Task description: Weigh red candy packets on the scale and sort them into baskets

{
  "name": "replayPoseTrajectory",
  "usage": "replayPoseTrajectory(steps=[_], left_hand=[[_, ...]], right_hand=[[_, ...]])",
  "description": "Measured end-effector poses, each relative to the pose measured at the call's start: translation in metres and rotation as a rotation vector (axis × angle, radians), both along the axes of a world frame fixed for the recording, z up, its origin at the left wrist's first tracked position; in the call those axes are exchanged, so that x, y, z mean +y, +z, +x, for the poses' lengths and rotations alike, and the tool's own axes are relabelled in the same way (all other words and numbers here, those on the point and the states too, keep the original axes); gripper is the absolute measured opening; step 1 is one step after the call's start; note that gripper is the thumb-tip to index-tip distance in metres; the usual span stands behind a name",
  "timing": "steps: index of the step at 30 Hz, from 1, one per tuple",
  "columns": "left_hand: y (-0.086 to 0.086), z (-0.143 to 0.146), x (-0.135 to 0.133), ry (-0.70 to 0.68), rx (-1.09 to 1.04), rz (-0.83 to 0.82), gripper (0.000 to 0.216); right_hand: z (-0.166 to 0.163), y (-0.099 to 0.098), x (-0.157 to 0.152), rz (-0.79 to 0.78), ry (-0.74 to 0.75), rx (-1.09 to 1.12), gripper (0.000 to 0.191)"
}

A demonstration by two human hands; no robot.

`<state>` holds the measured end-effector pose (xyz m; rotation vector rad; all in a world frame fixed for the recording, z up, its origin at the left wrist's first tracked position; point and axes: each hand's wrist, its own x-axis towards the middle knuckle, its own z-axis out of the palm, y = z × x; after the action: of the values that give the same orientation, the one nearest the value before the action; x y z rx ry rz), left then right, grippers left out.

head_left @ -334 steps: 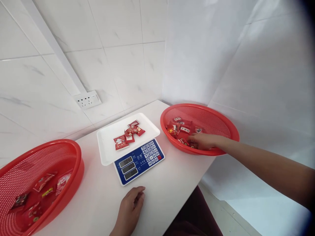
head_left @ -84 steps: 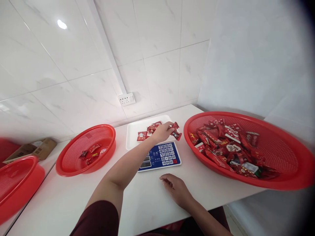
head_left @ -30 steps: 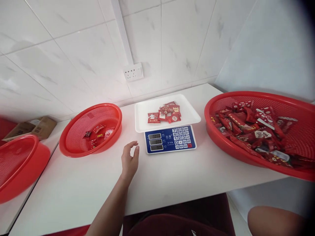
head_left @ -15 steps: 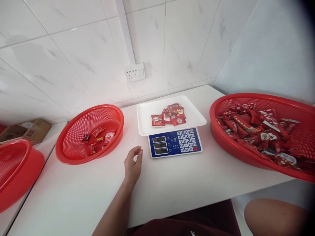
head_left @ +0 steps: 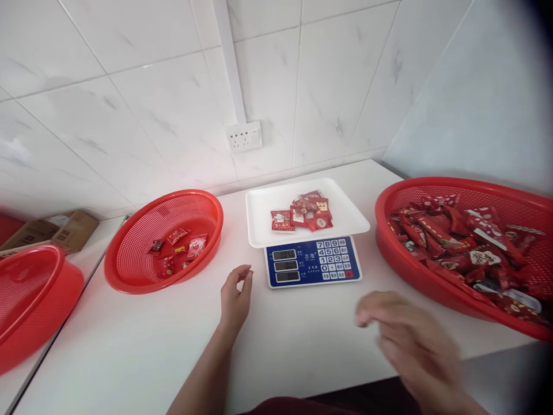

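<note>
My left hand (head_left: pixel 235 297) rests at the white table just left of the digital scale (head_left: pixel 313 262). Its fingers curl loosely with a gap at the thumb, and nothing shows in them. Smeared by motion, my right hand (head_left: pixel 410 334) hovers over the table's front part, right of the scale and below the right basket; what its fingers do is unclear. On the scale's white tray (head_left: pixel 345 219) lie several red-wrapped snack packets (head_left: pixel 309 212). The display has dark digits.
A large red basket (head_left: pixel 382 230) at the right holds many red packets. Left of the scale, another red basket (head_left: pixel 129 236) contains several packets. A third red basket (head_left: pixel 60 294) is at the far left, by a cardboard box (head_left: pixel 75 230). Behind stands a tiled wall with a socket (head_left: pixel 245 136).
My right hand has come into view from the lower right, over the table. My left hand stays beside the scale. The camera view has shifted slightly.
</note>
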<state>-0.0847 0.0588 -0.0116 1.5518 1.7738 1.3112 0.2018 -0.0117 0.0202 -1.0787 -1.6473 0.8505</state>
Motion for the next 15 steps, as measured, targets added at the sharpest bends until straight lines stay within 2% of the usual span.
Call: replayPoseTrajectory(steps=[2, 3, 6, 11, 13, 15], left_hand=[[0.000, 0.001, 0.001, -0.001, 0.010, 0.004, 0.021], [-0.001, 0.002, 0.001, -0.001, 0.016, 0.004, 0.020], [-0.002, 0.004, 0.003, 0.002, 0.041, 0.001, 0.018], [-0.002, 0.000, 0.004, 0.052, 0.106, 0.077, 0.020], [0.003, -0.006, 0.004, 0.097, 0.174, 0.170, 0.022], [0.010, -0.014, 0.006, 0.151, 0.337, 0.299, 0.023]], right_hand=[[-0.020, -0.012, 0.023, -0.045, 0.124, -0.072, 0.018], [-0.028, -0.019, 0.030, -0.130, 0.188, -0.150, 0.020], [-0.041, -0.040, 0.035, -0.295, 0.292, -0.296, 0.024], [-0.038, -0.050, 0.032, -0.369, 0.210, -0.251, 0.023], [-0.037, -0.050, 0.033, -0.390, 0.190, -0.222, 0.024], [-0.036, -0.050, 0.034, -0.387, 0.188, -0.209, 0.024]])
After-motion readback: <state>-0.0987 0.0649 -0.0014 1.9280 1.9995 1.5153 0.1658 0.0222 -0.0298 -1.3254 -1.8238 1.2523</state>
